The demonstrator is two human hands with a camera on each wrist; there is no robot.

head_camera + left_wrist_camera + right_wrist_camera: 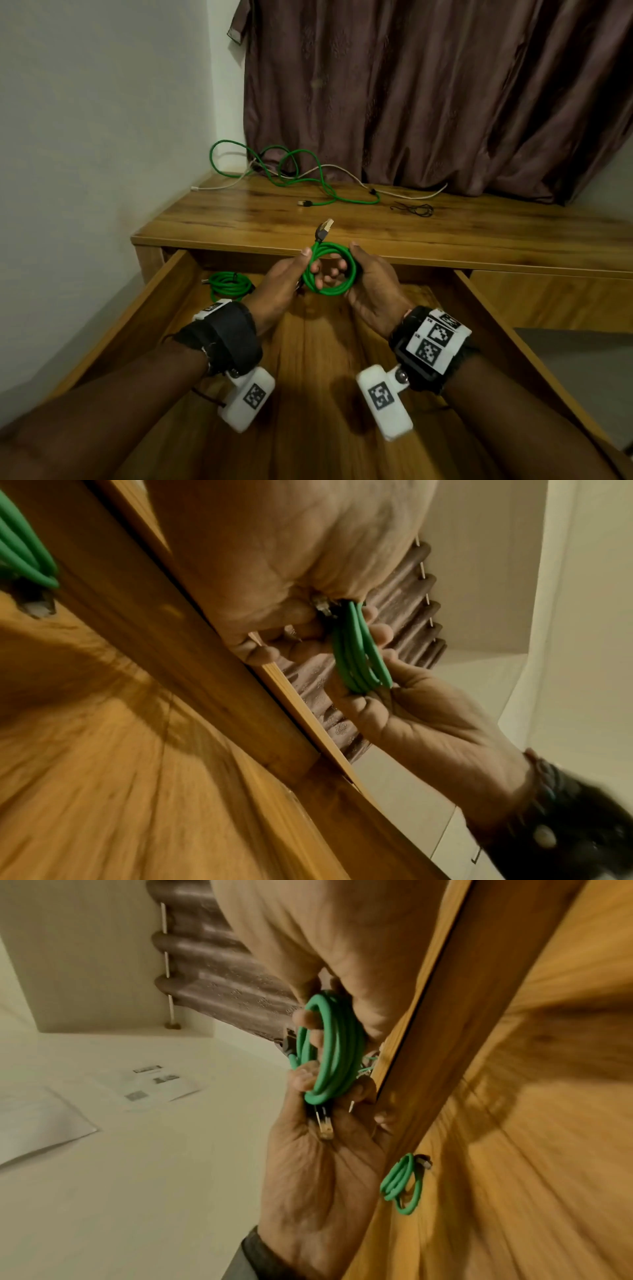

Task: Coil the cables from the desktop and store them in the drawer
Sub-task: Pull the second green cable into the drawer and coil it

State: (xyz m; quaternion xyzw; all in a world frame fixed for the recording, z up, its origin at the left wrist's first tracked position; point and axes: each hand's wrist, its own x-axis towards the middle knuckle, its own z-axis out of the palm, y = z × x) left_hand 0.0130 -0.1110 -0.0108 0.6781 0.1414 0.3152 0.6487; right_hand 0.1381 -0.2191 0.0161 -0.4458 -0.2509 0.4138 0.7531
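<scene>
Behind the wooden worktop (445,236) a brown curtain (428,96) hangs, and a pale wall stands at the left side. Below the front edge of the worktop the drawer (486,308) is pulled open.

A green coiled cable (330,269) is held above the open drawer by both hands. The left hand (281,287) is curled on the left side of the coil, with the thumb over the strands, and the right hand (371,287) is curled on the right side, with the fingertips showing through the ring. One connector (324,229) sticks up from the top of the coil; the other connector is seen against the left palm in the right wrist view.

Some risks can be judged from here. No tie is seen around the coil, so the loops may spring open when they are released, because such a cable looks rather stiff. If the free connector is caught on the edge of the worktop, the coil may be pulled apart. A loose coil may also become tangled with the stored coil (227,284), which lies in the back left corner of the drawer.

The things are counted as follows: one green coil in the hands, one green coil in the drawer, one loose green cable (301,171) on the worktop, one white cable (342,169) lying across it, and one thin black cord (416,209) near them. So three cables seem to be not yet coiled.
</scene>
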